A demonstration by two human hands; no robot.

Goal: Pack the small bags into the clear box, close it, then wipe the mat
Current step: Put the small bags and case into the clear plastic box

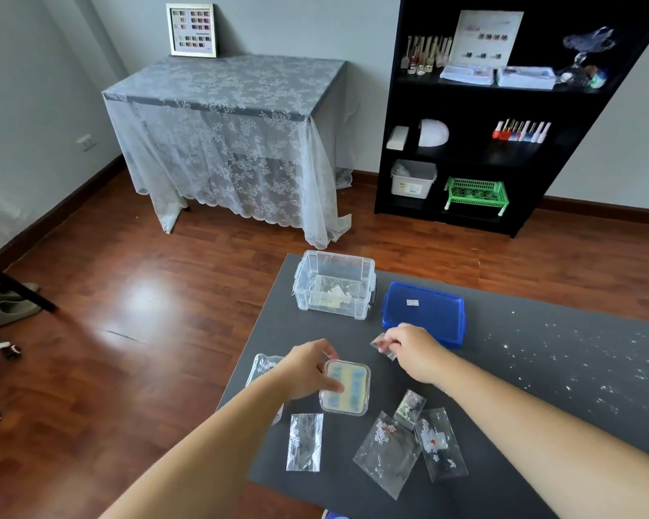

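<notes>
Near the mat's far-left corner, the lidless box holds few bags; left hand grips a case, right hand pinches a bag.

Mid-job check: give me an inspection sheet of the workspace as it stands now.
Surface: dark mat, white specks scattered over its right part.
Job's things: clear box open at the mat's far edge, some items already inside; blue lid lying beside it; several small bags loose on the near mat.
Clutter: small square case with blue and yellow contents.
Hands: left hand grips the small square case; right hand pinches a small clear bag.
Cables: nothing seen.
Surroundings: wooden floor, lace-covered table, black shelf unit, slippers at left.
</notes>
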